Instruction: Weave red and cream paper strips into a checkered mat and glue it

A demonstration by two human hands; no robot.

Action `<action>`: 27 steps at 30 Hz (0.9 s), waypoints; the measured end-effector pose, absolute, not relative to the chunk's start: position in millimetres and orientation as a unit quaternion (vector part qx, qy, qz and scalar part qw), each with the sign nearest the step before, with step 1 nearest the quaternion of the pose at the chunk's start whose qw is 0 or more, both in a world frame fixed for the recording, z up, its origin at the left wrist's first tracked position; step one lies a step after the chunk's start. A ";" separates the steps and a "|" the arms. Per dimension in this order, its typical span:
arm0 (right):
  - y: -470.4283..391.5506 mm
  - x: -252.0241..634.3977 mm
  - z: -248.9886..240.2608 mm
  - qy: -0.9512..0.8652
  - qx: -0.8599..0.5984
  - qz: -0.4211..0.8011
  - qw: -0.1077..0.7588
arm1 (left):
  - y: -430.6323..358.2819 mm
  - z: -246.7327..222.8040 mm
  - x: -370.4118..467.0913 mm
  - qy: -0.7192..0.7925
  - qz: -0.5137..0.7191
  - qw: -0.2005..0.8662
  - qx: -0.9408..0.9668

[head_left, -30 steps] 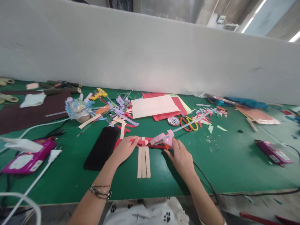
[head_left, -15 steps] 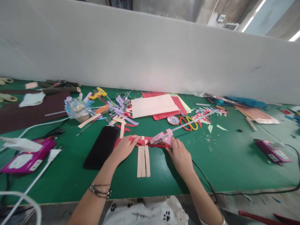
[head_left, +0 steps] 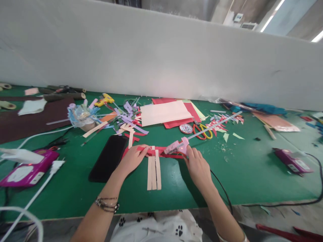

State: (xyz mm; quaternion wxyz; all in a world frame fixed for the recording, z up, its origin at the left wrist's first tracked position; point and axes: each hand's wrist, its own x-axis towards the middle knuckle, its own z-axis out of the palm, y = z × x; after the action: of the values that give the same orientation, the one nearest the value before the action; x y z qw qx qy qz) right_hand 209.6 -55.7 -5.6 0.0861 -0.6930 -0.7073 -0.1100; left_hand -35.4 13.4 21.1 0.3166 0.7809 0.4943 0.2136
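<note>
My right hand (head_left: 198, 166) is closed round the handle of a pink glue gun (head_left: 178, 146), whose nozzle points left and down at the paper strips. A clear glue stick (head_left: 214, 126) juts from its back. With my left hand (head_left: 135, 158) I pinch a red paper strip (head_left: 143, 149) near its crossing with the pale strips. Several pale peach paper strips (head_left: 152, 174) hang side by side toward me, crossed by red strips (head_left: 173, 155) on the green table. Part of the weave is hidden under my left fingers.
A black phone (head_left: 108, 159) lies beside my left wrist. Beyond are paper sheets (head_left: 164, 114), scissors (head_left: 202, 131), a round tin (head_left: 186, 128), a yellow glue gun (head_left: 104, 99) and scraps (head_left: 131, 117). Purple power strips (head_left: 32, 168) sit left and right, with cables.
My right hand and the pink glue gun have shifted slightly right, the nozzle moving away from the pale strips. My left hand stays on the red strip.
</note>
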 end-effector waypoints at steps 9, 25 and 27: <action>-60.2 222.1 -2.2 -0.698 -0.700 -0.131 0.077 | 13.4 20.1 -35.8 0.494 0.211 0.310 0.784; -75.4 249.3 0.2 -0.682 -0.713 -0.152 0.051 | 16.0 19.3 -35.8 0.497 0.207 0.308 0.784; -77.1 253.2 0.6 -0.678 -0.717 -0.153 0.045 | 16.4 18.6 -35.9 0.498 0.207 0.304 0.785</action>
State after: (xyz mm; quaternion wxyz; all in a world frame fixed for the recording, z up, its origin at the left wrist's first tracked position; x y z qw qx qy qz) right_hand 253.2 -77.1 0.6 0.0449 -0.7174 -0.6781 -0.1532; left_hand -35.9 16.4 18.6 0.3041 0.7854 0.4978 0.2069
